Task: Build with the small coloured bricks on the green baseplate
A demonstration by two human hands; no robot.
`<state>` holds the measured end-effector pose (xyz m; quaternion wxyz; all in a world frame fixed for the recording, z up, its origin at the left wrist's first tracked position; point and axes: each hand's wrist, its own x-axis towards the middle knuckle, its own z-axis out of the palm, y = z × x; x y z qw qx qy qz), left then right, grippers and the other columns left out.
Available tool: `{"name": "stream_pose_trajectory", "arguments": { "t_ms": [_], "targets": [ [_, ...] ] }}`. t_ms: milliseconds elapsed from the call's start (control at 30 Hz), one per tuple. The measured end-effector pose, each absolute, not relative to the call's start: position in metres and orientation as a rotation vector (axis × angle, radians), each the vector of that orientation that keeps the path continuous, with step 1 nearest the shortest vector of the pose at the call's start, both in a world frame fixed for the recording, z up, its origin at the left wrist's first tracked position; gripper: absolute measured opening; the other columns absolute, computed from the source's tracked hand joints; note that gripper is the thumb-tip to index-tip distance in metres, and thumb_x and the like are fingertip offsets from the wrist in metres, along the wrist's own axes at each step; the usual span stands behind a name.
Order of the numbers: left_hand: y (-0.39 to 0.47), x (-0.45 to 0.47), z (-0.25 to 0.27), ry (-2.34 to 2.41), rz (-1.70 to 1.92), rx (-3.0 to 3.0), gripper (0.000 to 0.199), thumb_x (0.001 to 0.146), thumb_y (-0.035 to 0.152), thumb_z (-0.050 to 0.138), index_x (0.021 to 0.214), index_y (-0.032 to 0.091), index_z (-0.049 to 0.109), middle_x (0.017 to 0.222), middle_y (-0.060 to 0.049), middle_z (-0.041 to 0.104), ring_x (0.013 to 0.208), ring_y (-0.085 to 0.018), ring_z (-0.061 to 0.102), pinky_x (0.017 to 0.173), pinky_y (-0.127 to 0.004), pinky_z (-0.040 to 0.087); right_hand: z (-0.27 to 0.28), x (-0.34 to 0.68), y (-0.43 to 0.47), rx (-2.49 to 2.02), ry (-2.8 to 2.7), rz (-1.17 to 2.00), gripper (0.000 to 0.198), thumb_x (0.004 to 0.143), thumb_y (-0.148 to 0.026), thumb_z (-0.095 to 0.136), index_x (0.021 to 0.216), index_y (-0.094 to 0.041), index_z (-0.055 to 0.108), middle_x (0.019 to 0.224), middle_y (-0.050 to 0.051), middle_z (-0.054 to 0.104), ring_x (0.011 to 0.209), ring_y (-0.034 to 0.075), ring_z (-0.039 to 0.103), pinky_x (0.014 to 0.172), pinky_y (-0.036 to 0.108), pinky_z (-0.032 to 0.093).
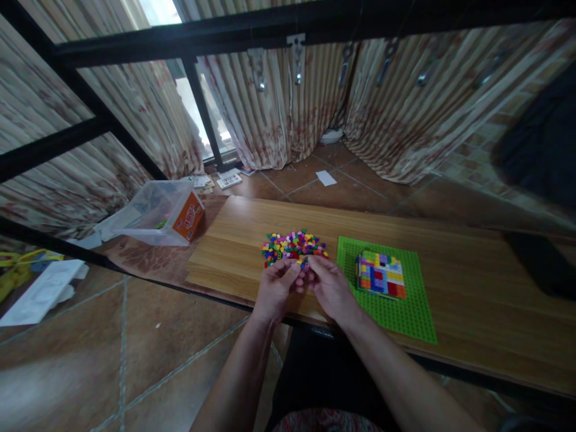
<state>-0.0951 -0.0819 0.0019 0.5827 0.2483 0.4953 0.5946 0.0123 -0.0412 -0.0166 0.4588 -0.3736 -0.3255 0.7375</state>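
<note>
My left hand (278, 285) and my right hand (330, 284) meet over the front edge of the wooden board. Both are closed, their fingertips pinching small toy bricks (300, 263), one of them yellow; the fingers hide most of these. Just beyond the hands lies a loose pile of small coloured bricks (294, 243). To the right, a green baseplate (416, 312) lies flat. On it stands a square block built of many-coloured bricks (381, 276), apart from both hands.
A clear plastic bin (153, 213) with an orange label stands left of the wooden board (234, 240). A dark flat object (542, 264) lies at the far right. A black metal frame (270, 39) crosses above, before striped curtains (270, 114). White packaging (42, 294) lies at lower left.
</note>
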Motion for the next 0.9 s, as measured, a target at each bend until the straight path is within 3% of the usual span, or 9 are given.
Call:
{"name": "stream_pose_trajectory", "arguments": {
  "t_ms": [133,367,500,633,800,900],
  "targets": [
    [-0.08,-0.098,-0.001,1.2,1.401,0.642,0.031,0.069,0.039,0.074,0.082,0.013,0.064,0.067,0.001,0.062,0.053,-0.006,0.053,0.049,-0.018,0.044,-0.015,0.012,-0.039,-0.909,-0.593,1.97,0.021,0.065,-0.035,0.071,0.077,-0.018,0.067,0.06,-0.003,0.059,0.051,0.009,0.047,0.045,0.021,0.034],
    [-0.082,-0.097,-0.007,1.431,1.376,1.088,0.021,0.081,0.036,0.063,0.09,0.018,0.069,0.072,-0.002,0.066,0.065,-0.012,0.061,0.065,-0.025,0.05,-0.003,0.006,-0.041,-0.987,-0.858,1.884,0.038,0.072,-0.055,0.067,0.065,-0.019,0.056,0.048,-0.006,0.048,0.044,0.007,0.041,0.039,0.02,0.024],
    [-0.085,-0.094,-0.013,1.68,1.448,1.287,0.017,0.079,0.034,0.066,0.085,0.02,0.073,0.077,-0.003,0.068,0.07,-0.014,0.062,0.07,-0.026,0.051,-0.002,0.002,-0.043,-1.024,-0.911,1.78,0.041,0.066,-0.054,0.073,0.061,-0.019,0.053,0.043,-0.008,0.041,0.041,0.006,0.036,0.037,0.019,0.02],
    [-0.086,-0.092,-0.017,1.626,1.505,1.24,0.018,0.079,0.035,0.066,0.084,0.019,0.072,0.074,-0.002,0.068,0.067,-0.014,0.062,0.068,-0.025,0.051,-0.002,0.002,-0.046,-0.998,-0.833,1.806,0.038,0.063,-0.052,0.075,0.062,-0.019,0.056,0.041,-0.008,0.04,0.039,0.005,0.035,0.035,0.018,0.018],
    [-0.081,-0.097,-0.018,1.534,1.485,1.058,0.023,0.081,0.037,0.061,0.089,0.016,0.068,0.077,-0.003,0.068,0.067,-0.013,0.061,0.064,-0.024,0.05,-0.002,0.006,-0.035,-0.947,-0.727,1.879,0.033,0.062,-0.046,0.077,0.072,-0.017,0.063,0.05,-0.007,0.049,0.042,0.005,0.036,0.037,0.017,0.024],
    [-0.07,-0.11,-0.014,1.727,1.384,1.196,0.016,0.082,0.031,0.058,0.085,0.017,0.066,0.08,-0.003,0.068,0.073,-0.014,0.061,0.069,-0.024,0.047,-0.007,0.007,-0.01,-1.051,-0.944,1.731,0.024,0.069,-0.04,0.069,0.075,-0.018,0.065,0.053,-0.005,0.054,0.044,0.007,0.042,0.041,0.019,0.031]
  ]
}}
